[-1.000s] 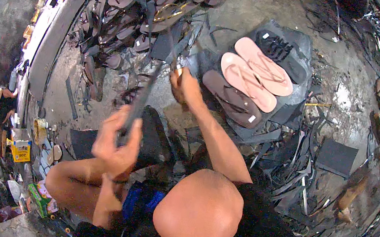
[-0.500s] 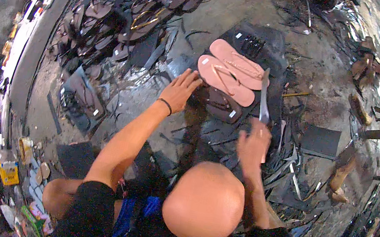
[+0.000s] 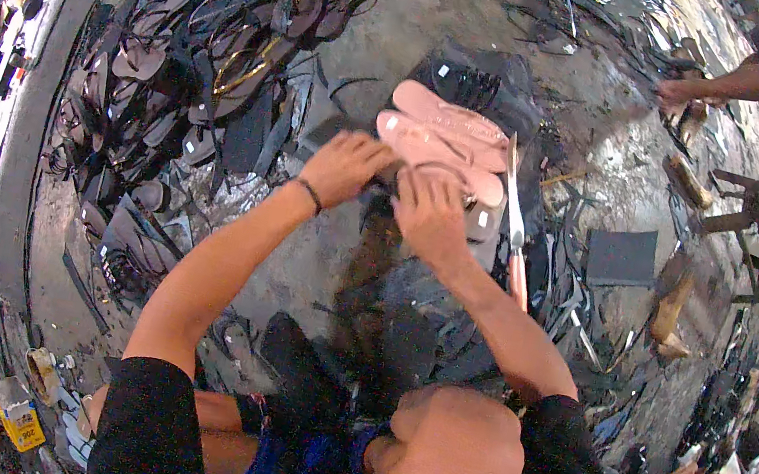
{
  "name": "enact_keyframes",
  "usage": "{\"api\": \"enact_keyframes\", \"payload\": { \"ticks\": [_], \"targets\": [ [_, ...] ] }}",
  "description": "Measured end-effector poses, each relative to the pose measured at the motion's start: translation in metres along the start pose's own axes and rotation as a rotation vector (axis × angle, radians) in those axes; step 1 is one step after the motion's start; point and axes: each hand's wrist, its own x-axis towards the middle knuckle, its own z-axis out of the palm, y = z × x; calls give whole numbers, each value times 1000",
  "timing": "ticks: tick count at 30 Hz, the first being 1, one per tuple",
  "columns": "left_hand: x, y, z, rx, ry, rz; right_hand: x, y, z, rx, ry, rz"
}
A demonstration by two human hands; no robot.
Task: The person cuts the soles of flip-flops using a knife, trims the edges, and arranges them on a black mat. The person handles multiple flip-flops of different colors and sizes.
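Observation:
My left hand (image 3: 346,170) is closed, fingers bent, beside the toe end of the lower pink flip-flop (image 3: 408,133). Close by, my right hand (image 3: 432,216) curls its fingers over the near side of that flip-flop, above a dark flip-flop (image 3: 482,223) that is mostly covered. What either hand grips is hidden. A second pink flip-flop (image 3: 443,108) lies alongside, farther away. To the right of the pair rests a knife (image 3: 515,200) with a long pale blade and a pinkish handle (image 3: 519,280), touched by neither hand.
A dark mat (image 3: 522,90) lies under the flip-flops. Many dark flip-flops (image 3: 167,58) are heaped at the left. Black strips and scraps (image 3: 572,296) litter the right, near a square dark sheet (image 3: 623,257). Another person's hand (image 3: 677,95) reaches in at the upper right.
My right hand has let go of the knife and moved left, close to my left hand. The knife now lies right of the pink flip-flops. Another person's arm has reached in.

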Motion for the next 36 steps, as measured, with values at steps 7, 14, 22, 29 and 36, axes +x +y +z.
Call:
{"api": "enact_keyframes", "payload": {
  "ticks": [7, 14, 22, 29, 36],
  "targets": [
    [-74, 80, -135, -8, -5, 53, -8, -36, -125, -18, 0, -43],
    [-221, 138, -43, -296, -331, -456, -52, -119, -71, 401, -428, -265],
    [-186, 149, 2, 73, 45, -430, 17, -91, 23, 747, -798, 65],
    [-86, 57, -20, 50, 271, -350, 85, -28, 6, 701, -203, 311],
    [-19, -4, -9, -236, -11, -552, -6, 19, 7, 922, -249, 1009]
  ]
}}
